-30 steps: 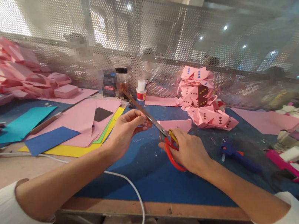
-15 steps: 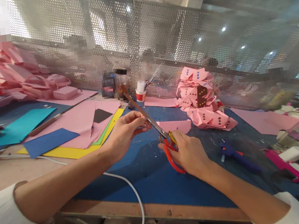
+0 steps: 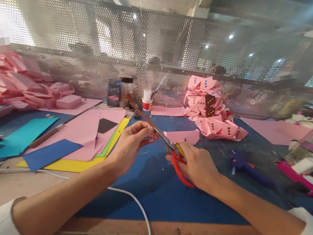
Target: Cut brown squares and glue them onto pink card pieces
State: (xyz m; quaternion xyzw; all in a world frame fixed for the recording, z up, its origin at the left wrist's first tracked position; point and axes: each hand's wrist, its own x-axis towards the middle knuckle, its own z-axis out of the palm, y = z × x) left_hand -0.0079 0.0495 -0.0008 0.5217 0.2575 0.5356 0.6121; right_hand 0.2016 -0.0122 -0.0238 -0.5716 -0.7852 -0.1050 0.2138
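My right hand [image 3: 197, 162] grips a pair of scissors [image 3: 178, 163] by its red handles, with a bit of yellow showing near the fingers. The blades point away, up and to the left. My left hand [image 3: 135, 142] pinches with thumb and fingertips close beside the blades, near the end of a narrow brown paper strip [image 3: 140, 112]. That strip slants off to the upper left, in line with the blades. Exactly where blades and strip meet is hard to make out. Behind the scissors lies a folded pink paper piece [image 3: 184, 137].
Pink folded pieces with printed dots [image 3: 207, 102] are stacked behind. A blue glue gun [image 3: 249, 168] lies at right. Coloured sheets [image 3: 53, 153] and a pink paper heap [image 3: 12, 80] fill the left. A paper cup [image 3: 147, 104] stands by the mesh screen [image 3: 160, 26]. A white cable [image 3: 142, 206] crosses the front edge.
The camera view has shifted slightly. Both hands stay nearly in place, with the scissors still beside the left fingertips.
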